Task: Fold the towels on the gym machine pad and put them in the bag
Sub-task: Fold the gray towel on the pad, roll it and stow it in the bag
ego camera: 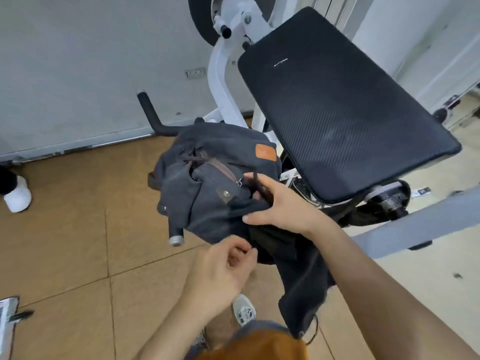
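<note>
right hand grips canvas backpack at zipper mouth; left hand pinches hanging dark cloth edge. cloth looks soft, limp, light: best taken by corners.

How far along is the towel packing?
Probably near the end. Done: no towel lies on the gym machine pad. In hand: the right hand grips the dark backpack by its fabric, the left hand curled just below. Left: dark cloth hangs under it; whether towel or flap I cannot tell, and the zip looks open.
</note>
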Action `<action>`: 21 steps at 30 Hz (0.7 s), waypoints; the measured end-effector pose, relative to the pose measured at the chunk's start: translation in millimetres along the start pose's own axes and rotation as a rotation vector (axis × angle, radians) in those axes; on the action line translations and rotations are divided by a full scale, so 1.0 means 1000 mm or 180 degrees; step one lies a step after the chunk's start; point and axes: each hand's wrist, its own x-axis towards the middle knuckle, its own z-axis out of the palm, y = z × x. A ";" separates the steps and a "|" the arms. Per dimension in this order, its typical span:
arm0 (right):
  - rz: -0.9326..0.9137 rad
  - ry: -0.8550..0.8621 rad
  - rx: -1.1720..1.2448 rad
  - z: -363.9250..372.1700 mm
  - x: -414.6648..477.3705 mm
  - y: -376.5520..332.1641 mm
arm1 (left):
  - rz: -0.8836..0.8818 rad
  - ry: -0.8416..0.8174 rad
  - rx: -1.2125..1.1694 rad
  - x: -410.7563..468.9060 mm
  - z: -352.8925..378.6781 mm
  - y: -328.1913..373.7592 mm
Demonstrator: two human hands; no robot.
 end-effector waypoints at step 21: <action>0.1267 0.2575 0.6835 0.152 -0.085 0.147 | -0.1372 -0.1066 -0.1865 0.001 0.032 -0.001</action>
